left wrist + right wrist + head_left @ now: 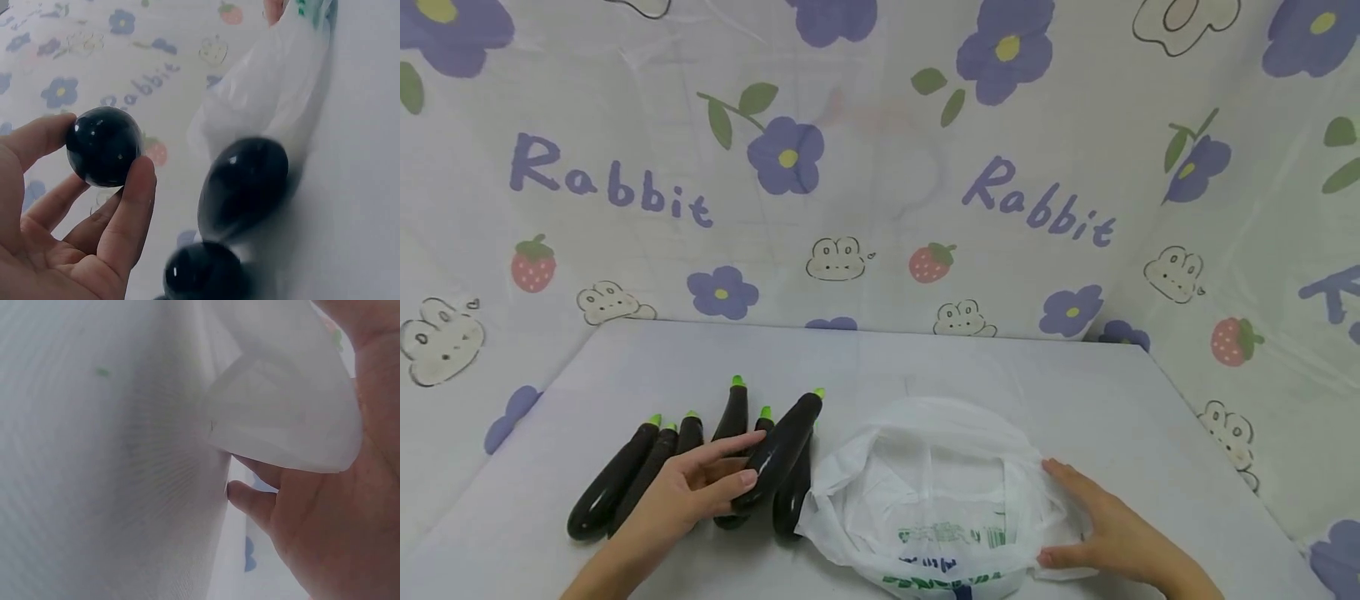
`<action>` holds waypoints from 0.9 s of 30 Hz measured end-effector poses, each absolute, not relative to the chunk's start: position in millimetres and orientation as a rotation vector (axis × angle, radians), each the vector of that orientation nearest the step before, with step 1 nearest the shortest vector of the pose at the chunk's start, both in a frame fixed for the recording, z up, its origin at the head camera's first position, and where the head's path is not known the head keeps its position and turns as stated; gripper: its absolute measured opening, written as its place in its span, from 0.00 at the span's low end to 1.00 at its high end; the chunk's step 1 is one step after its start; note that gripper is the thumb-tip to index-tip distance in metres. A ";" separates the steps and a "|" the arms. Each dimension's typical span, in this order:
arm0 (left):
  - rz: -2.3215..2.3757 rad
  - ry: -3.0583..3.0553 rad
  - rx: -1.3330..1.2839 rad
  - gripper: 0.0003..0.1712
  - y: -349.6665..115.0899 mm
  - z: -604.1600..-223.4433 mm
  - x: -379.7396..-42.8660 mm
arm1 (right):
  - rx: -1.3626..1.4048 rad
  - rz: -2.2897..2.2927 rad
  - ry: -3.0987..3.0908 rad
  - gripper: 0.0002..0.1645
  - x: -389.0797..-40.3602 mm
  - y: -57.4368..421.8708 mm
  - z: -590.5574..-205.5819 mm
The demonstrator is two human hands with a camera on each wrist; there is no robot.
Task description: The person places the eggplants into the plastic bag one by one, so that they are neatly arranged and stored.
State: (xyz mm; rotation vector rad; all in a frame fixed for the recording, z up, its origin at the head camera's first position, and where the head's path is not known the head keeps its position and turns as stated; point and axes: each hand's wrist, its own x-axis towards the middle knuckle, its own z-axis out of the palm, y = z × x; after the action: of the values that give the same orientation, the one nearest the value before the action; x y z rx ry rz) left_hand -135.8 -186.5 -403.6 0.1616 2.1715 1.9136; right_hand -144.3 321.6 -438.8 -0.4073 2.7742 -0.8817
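In the head view my left hand [700, 483] pinches a dark, glossy eggplant [782, 446] with a bright green stem end, held above others on the table. The left wrist view shows that eggplant's round end [103, 147] between thumb and fingers. To the right lies a white plastic bag [925, 492] with green print, its mouth spread wide toward me. My right hand [1108, 533] touches the bag's right side with fingers and thumb apart. In the right wrist view the bag's white film [287, 419] covers part of that hand [337, 519].
Several more eggplants [613, 483] lie side by side at the left of the white table [1112, 417]. One eggplant [793, 492] lies against the bag's left edge. A patterned cloth [880, 183] with flowers and rabbits hangs behind the table and at its sides.
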 end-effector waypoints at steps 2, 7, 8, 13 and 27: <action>1.879 2.174 0.215 0.30 -177.6 -400.0 -135.2 | -0.412 -0.889 2.780 0.69 -143.8 322.0 -438.3; 1.844 2.088 0.315 0.30 -148.6 -394.8 -132.1 | -0.397 -0.909 2.769 0.69 -143.0 322.6 -437.7; 1.838 2.073 0.324 0.30 -142.2 -394.4 -131.5 | -0.393 -0.913 2.767 0.69 -142.9 322.8 -437.8; 1.806 2.016 0.360 0.28 -112.9 -392.2 -130.5 | -0.417 -0.916 2.774 0.69 -143.0 324.2 -438.6; 1.807 1.943 0.331 0.27 -38.1 -398.1 -138.0 | -0.414 -0.918 2.761 0.68 -145.6 324.5 -438.4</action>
State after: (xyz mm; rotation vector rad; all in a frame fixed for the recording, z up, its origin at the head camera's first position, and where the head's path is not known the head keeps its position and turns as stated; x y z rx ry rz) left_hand -138.0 -38.1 -398.1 0.3311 1.9428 1.8067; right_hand -145.6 324.5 -438.4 -0.4143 2.7614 -0.9179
